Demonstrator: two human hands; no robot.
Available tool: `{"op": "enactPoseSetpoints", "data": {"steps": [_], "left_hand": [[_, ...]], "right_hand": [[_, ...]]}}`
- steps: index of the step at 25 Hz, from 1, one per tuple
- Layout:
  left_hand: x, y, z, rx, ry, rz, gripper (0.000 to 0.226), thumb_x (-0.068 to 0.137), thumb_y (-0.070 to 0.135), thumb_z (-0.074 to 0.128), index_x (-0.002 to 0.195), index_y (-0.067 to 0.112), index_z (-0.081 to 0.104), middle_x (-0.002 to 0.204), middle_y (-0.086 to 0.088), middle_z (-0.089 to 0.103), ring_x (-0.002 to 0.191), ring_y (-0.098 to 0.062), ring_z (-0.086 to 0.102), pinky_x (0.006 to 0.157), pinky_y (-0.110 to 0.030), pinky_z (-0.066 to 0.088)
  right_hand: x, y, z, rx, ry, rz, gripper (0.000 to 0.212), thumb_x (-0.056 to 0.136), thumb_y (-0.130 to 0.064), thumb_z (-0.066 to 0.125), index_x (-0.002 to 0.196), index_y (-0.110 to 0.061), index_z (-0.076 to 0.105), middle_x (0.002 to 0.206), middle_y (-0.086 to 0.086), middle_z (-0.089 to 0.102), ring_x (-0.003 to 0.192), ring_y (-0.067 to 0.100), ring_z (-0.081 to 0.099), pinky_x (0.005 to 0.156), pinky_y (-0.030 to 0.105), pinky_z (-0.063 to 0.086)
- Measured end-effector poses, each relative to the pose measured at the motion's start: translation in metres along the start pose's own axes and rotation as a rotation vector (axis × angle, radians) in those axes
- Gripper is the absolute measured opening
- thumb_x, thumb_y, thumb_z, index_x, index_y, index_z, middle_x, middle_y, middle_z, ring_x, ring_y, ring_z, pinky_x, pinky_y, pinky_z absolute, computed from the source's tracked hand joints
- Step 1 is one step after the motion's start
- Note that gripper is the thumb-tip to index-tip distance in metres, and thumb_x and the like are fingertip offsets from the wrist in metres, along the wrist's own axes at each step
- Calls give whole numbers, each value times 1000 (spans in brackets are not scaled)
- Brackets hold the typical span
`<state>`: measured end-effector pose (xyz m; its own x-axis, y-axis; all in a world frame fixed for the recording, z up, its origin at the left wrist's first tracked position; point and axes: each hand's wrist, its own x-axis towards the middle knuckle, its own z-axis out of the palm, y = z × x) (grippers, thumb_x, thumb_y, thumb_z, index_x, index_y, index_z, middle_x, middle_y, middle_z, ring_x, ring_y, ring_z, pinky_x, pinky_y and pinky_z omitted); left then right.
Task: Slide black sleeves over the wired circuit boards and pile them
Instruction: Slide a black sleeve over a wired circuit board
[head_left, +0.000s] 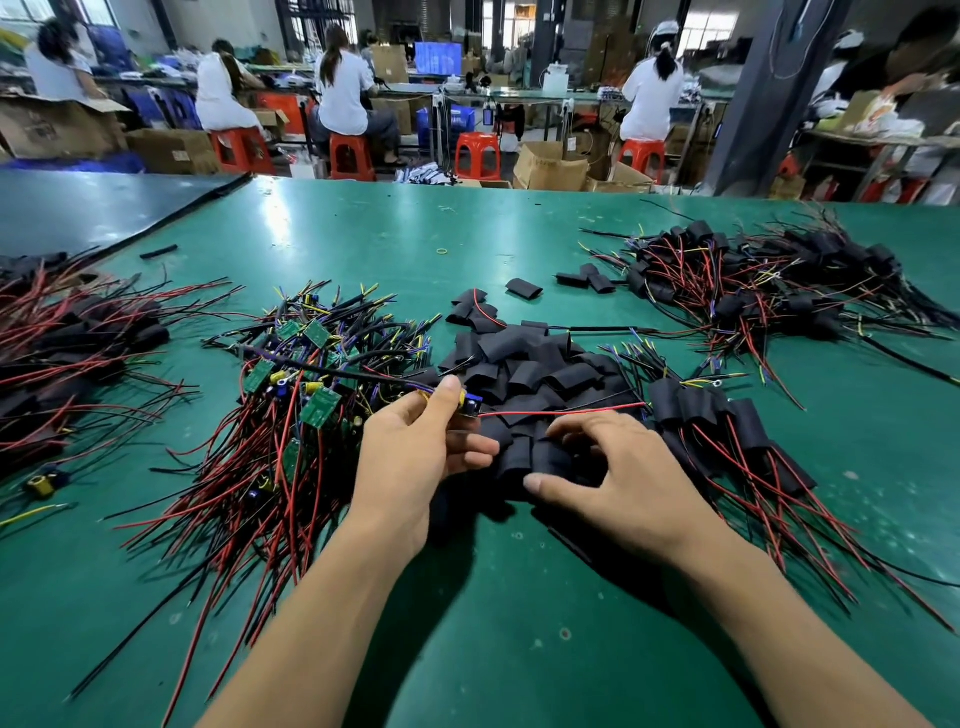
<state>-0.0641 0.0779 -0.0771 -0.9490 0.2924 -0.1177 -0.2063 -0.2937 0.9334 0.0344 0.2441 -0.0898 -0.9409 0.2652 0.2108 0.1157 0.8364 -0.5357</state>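
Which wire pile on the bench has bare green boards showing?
The pile just left of the left hand: green boards show among its red and black wires. The far-left pile, near-right pile and far-right pile show black sleeves, no green.

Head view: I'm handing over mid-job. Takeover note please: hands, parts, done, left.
Left hand grips one bare wired circuit board, red wire trailing right.
Right hand reaches into the loose black sleeves; grip on one unclear.
Done: sleeved boards piled at right, more far right.
Left: sleeve the held board, then the bare-board pile.
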Motion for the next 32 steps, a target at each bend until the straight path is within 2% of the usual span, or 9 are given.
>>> {"op": "enactPoseSetpoints", "data": {"steps": [3, 6, 9, 13, 17, 21, 24, 27, 32], "left_hand": [[1, 0, -1, -6, 21, -1, 20, 97, 24, 62, 87, 6, 60, 73, -11, 63, 51, -23, 66, 45, -25, 52], [1, 2, -3, -22, 2, 3, 16, 90, 19, 71, 92, 5, 62, 77, -9, 67, 56, -23, 68, 50, -25, 55], [-2, 4, -1, -72, -40, -23, 17, 85, 9, 74, 97, 5, 61, 71, -4, 68, 58, -22, 69, 54, -26, 58], [-10, 1, 8, -83, -84, -109, 12, 90, 14, 69, 92, 9, 59, 74, -8, 72, 60, -24, 71, 50, -27, 57], [-14, -2, 13, -50, -170, -132, 14, 92, 22, 66, 95, 11, 57, 92, -13, 77, 76, -26, 75, 64, -33, 63], [-16, -1, 15, -88, -208, -134, 14, 93, 23, 64, 95, 13, 54, 92, -15, 77, 76, -21, 74, 72, -34, 63], [-16, 1, 15, -119, -189, -132, 14, 94, 21, 63, 95, 13, 52, 93, -16, 76, 74, -21, 75, 66, -31, 62], [-14, 4, 12, -134, -175, -118, 15, 95, 21, 63, 97, 13, 51, 93, -17, 76, 78, -24, 76, 63, -29, 61], [-12, 5, 8, -117, -189, -105, 15, 95, 22, 63, 96, 13, 51, 95, -18, 76, 82, -26, 76, 64, -30, 61]], "right_hand": [[3, 4, -3, 260, 207, 101, 52, 72, -48, 82, 117, -25, 68, 110, -7, 60, 105, 1, 57, 94, 13, 41], [6, 6, -5, 524, 283, 243, 45, 72, -50, 80, 109, -25, 71, 106, -5, 66, 95, 2, 64, 84, 15, 45], [6, 2, -5, 821, 279, 252, 52, 66, -51, 80, 103, -17, 70, 83, -13, 72, 73, 2, 64, 67, 13, 47], [1, -3, 5, 600, 239, 180, 46, 72, -42, 87, 108, -26, 62, 94, -17, 74, 88, 0, 68, 79, 14, 49], [-2, -6, 9, 556, 304, 117, 54, 69, -32, 90, 110, -29, 56, 92, -33, 69, 82, -8, 66, 70, 5, 44], [-1, -7, 10, 652, 243, 79, 59, 70, -35, 90, 115, -33, 52, 92, -22, 74, 80, -3, 70, 72, 13, 50], [0, -8, 11, 696, 203, 41, 56, 69, -47, 86, 114, -39, 53, 98, -13, 76, 92, 8, 72, 86, 35, 56], [2, -5, 10, 786, 189, 16, 43, 75, -48, 79, 110, -36, 57, 100, -3, 77, 92, 19, 74, 89, 46, 57], [5, -2, 10, 877, 159, 64, 43, 79, -40, 81, 107, -19, 57, 97, 5, 77, 87, 24, 75, 83, 37, 56]]}}
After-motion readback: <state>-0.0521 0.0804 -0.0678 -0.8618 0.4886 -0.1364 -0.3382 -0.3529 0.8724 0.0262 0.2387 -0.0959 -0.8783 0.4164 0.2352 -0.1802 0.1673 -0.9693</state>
